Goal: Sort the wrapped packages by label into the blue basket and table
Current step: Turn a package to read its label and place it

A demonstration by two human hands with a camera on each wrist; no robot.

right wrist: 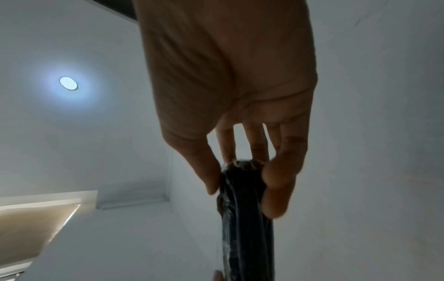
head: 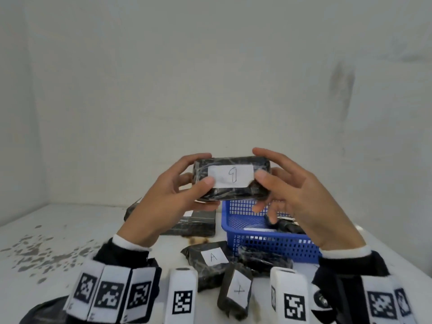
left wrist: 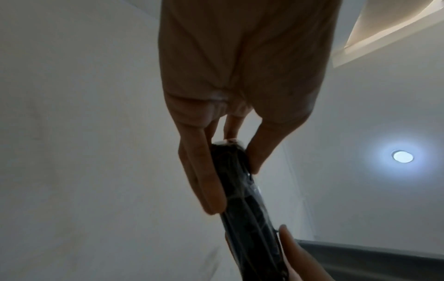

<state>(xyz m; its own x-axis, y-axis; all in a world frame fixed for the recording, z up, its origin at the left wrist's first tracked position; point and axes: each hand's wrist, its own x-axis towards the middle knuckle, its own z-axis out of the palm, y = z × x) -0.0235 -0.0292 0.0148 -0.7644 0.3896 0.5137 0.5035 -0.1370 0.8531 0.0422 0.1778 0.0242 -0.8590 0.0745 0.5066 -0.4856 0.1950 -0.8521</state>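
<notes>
Hands are raised together above the surface point(head: 70, 220), and a black wrapped package point(head: 230, 177) is held between them with its white label, marked with a handwritten "9", turned toward the head camera. The package's left end is pinched by the left hand point(head: 168, 197), thumb on the label side and fingers behind; its right end is pinched the same way by the right hand point(head: 297, 195), whose lower fingers are left loosely spread. In the left wrist view the package point(left wrist: 242, 199) is seen edge-on, clamped between thumb and fingers of the left hand point(left wrist: 238, 76); in the right wrist view the package point(right wrist: 245, 209) is likewise clamped by the right hand point(right wrist: 228, 76).

Below the held package, a blue basket point(head: 264, 244) is set toward the surface's right edge, with at least one dark wrapped item lying inside. Beside the basket's left wall a large flat black package point(head: 194, 224) is laid. Near the front edge, a package labelled "A" point(head: 208, 260), another marked "+" point(head: 236, 291) and a third dark bundle point(head: 266, 258) are gathered close together.
</notes>
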